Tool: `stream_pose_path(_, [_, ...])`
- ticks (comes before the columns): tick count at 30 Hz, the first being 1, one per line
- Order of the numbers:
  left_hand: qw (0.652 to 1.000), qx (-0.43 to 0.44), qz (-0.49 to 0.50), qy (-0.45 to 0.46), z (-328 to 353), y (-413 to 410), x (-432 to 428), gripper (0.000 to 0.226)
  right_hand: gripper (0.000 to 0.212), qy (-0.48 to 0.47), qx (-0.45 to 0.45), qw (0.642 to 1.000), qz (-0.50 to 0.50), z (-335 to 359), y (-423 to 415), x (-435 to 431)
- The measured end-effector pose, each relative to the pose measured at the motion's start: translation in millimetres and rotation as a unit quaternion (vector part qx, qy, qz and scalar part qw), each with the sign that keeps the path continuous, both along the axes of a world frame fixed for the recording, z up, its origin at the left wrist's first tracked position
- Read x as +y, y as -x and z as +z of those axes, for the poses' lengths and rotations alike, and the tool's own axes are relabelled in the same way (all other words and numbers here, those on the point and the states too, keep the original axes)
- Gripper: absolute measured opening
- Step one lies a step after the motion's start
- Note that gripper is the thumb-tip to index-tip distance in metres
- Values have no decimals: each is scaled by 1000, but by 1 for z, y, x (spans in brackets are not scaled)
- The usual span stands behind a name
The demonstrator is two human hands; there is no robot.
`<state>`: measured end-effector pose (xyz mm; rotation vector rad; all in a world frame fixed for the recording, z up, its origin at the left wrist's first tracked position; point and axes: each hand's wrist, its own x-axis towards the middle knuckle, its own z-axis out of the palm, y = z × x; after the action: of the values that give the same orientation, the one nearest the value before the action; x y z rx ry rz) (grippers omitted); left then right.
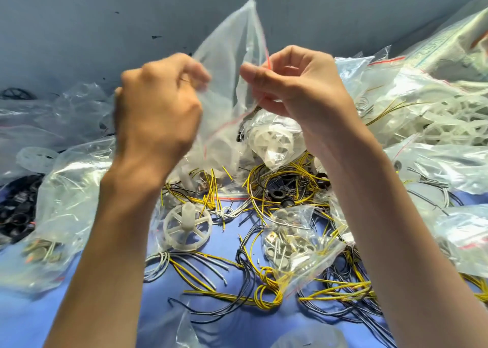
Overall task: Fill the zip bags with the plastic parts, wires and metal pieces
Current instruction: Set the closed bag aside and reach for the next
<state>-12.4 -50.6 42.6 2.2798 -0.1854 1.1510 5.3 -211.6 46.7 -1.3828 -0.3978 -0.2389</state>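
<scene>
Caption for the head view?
Left hand and right hand hold an empty zip bag above wires, a plastic wheel and bagged metal pieces.

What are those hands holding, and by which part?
A clear zip bag. The right hand pinches its red zip edge; the left hand grips the film opposite.

One wide-angle camera, worn on the person's head, looks forward and down. It is very near the raised left hand [155, 109] and right hand [298, 88], with the blue desk [31, 321] below and a grey wall [79, 17] beyond.
</scene>
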Motion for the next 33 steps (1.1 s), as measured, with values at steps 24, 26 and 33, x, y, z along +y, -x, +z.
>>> stream_pose_path(24, [990, 102, 102, 6, 9, 11, 49, 36, 64, 660, -67, 704, 254, -38, 2, 24])
stream_pose_path(26, [981, 152, 115, -24, 9, 9, 39, 30, 72, 676, -105, 690, 235, -46, 3, 36])
stream_pose_path(33, [950, 282, 67, -118, -1, 8, 25, 45, 72, 694, -90, 663, 265, -56, 5, 47])
